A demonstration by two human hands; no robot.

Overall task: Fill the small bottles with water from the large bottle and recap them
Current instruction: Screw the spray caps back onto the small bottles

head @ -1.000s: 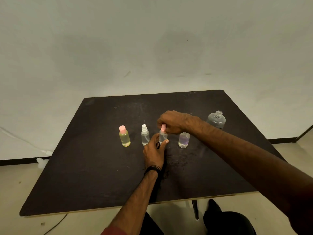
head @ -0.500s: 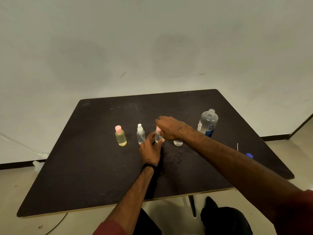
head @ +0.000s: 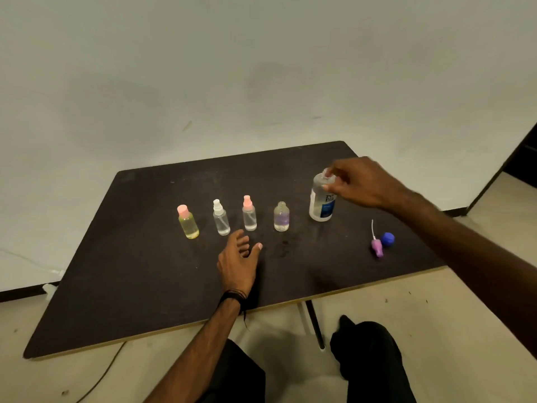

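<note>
Four small bottles stand in a row on the dark table [head: 139, 274]: a yellow one with a pink cap [head: 189, 226], a clear one with a white spray top [head: 221, 219], a clear one with a pink spray top [head: 249, 214], and an uncapped one with a purple tint [head: 281, 218]. To their right stands the large bottle [head: 319, 209], uncapped and upright. My right hand [head: 363, 184] reaches over it, thumb and fingers closed round its neck. My left hand [head: 238, 263] rests on the table in front of the row, fingers relaxed and holding nothing.
A purple spray top with its tube [head: 377, 247] and a blue cap [head: 387, 238] lie near the table's right front edge. A table leg [head: 315, 324] and my dark-clad legs are below the front edge. A cable [head: 101, 373] runs across the floor at the left.
Both hands have left the pink-topped spray bottle. My right hand moved right to the large bottle's neck and my left hand drew back onto the table. The view shifted left.
</note>
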